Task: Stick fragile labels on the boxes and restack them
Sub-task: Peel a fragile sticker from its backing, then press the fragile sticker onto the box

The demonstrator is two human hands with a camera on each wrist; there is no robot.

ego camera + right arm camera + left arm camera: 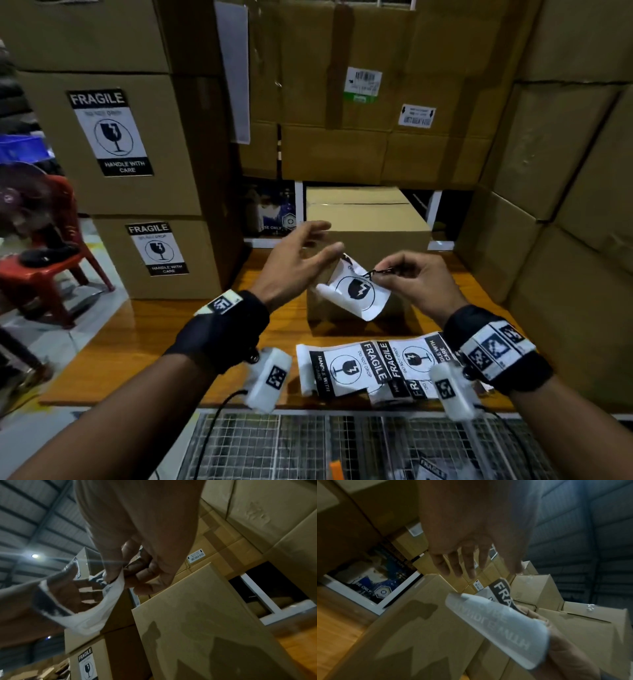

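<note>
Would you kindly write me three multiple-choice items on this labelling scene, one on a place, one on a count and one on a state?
1. Where do the spare fragile labels lie?
A. on the wooden table, near its front edge
B. on the red chair
C. on top of the small box

2. How many boxes in the stack at left show a fragile label?
A. none
B. two
C. five

3. How is the left hand?
A. gripping the box
B. open, fingers spread, holding nothing
C. curled round a pen

Key: 1 A, they rest on the wooden table in front of the small box; 2 B, an upper labelled box and a lower labelled box; 3 B, only the right hand pinches the curled label.
</note>
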